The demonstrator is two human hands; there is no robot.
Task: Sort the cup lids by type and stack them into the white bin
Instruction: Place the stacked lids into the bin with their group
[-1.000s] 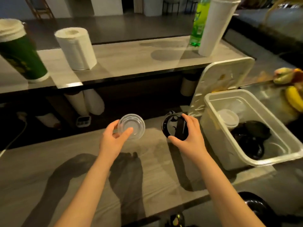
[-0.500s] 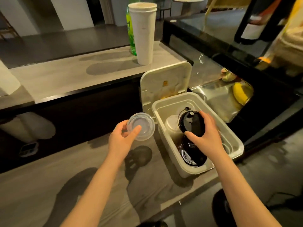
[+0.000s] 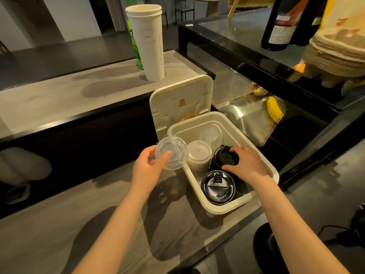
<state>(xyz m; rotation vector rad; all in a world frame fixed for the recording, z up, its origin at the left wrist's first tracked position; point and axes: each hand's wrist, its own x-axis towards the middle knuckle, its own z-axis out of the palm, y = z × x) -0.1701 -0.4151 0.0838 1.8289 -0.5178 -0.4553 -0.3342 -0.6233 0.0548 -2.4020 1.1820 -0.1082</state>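
Grey counter, white bin (image 3: 262, 158) right of centre already holding 4 sorted stacks; right hand (image 3: 247, 165) grips black lid (image 3: 225, 160) over its stack, left hand (image 3: 147, 170) pinches clear lid (image 3: 171, 155), unplaced.

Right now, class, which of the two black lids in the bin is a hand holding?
The farther black lid, gripped by the right hand. The nearer black lid lies flat and untouched at the front end of the bin.
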